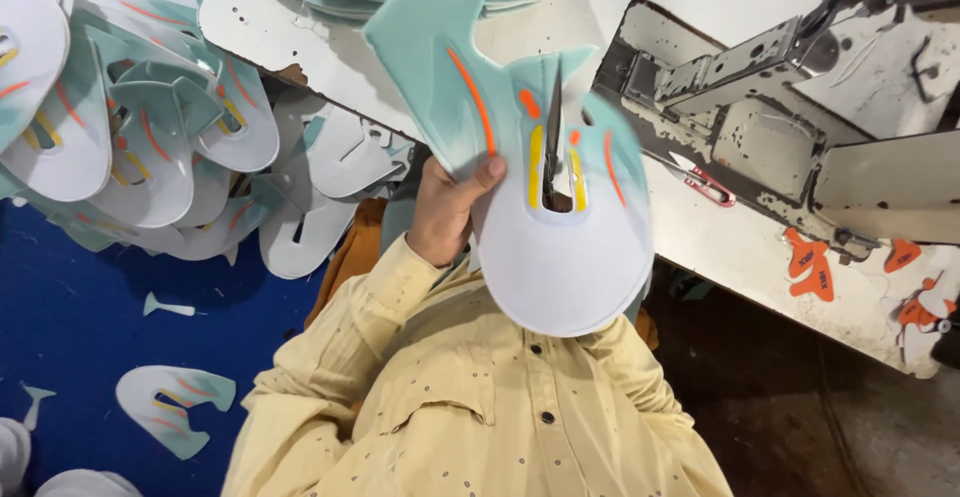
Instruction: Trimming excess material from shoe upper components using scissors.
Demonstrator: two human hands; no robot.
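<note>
Here left hand (445, 212) pinches mint & white shoe upper (520, 157) w/ orange, yellow stripes; right hand hidden, can't tell

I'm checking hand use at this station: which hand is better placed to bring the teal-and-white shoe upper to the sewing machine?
Left, probably. The left hand already grips the shoe upper at its edge, thumb pressed on its face. The right hand is not in view. The sewing machine sits to the right, across the body.
</note>
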